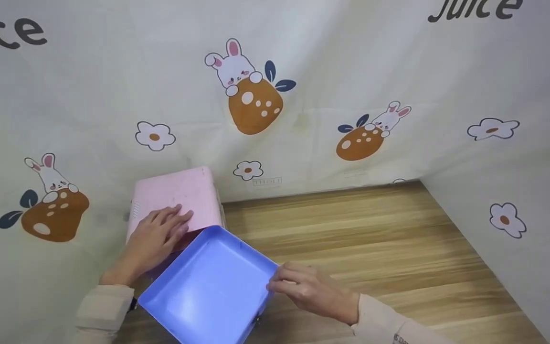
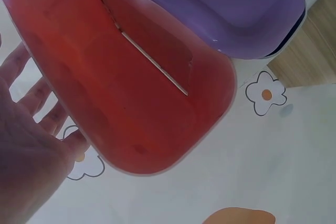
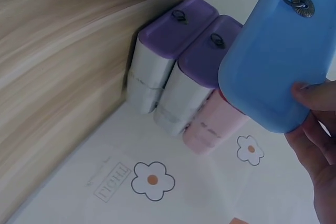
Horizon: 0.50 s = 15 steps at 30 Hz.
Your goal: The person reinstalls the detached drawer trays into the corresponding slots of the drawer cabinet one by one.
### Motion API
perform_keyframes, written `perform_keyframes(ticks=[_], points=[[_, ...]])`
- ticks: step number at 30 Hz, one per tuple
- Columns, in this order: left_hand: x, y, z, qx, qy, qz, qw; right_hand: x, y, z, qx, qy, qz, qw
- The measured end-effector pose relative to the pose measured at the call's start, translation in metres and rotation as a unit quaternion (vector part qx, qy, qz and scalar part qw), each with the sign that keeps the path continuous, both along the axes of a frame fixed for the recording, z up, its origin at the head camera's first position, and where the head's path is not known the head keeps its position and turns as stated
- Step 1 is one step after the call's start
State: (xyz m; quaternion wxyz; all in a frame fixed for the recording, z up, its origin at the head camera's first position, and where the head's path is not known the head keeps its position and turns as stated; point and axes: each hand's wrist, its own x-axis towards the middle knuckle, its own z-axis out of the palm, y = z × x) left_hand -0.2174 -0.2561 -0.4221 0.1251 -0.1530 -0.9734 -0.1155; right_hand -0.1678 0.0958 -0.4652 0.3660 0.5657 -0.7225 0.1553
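Note:
A blue drawer (image 1: 215, 291), with a dark ring pull on its front (image 3: 303, 6), is held at an angle before the pink drawer box (image 1: 174, 193). My right hand (image 1: 311, 289) pinches the drawer's right edge, its thumb on the front panel in the right wrist view. My left hand (image 1: 158, 239) rests on top of the pink box with fingers spread. Inside that box the red interior (image 2: 126, 103) shows in the left wrist view, with a thin pale line along it. The drawer's back corner overlaps the box's mouth in the head view.
Below the pink box, two white boxes (image 3: 178, 103) hold purple drawers (image 3: 181, 27) with ring pulls. A wood-grain surface (image 1: 351, 253) extends to the right. Pale cloth walls (image 1: 313, 143) printed with rabbits and flowers stand behind and at both sides.

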Motion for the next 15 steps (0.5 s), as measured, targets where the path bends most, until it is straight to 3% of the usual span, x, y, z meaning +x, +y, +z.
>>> perform_keyframes(ticks=[8,15], points=[[0.001,-0.001,0.005,0.006,-0.019,-0.005,0.9998,0.010,-0.020,0.001,0.003,0.020,-0.030,0.999],[-0.001,-0.003,0.010,0.010,-0.029,-0.031,0.9990,0.016,-0.037,0.005,-0.004,0.025,-0.047,0.999]])
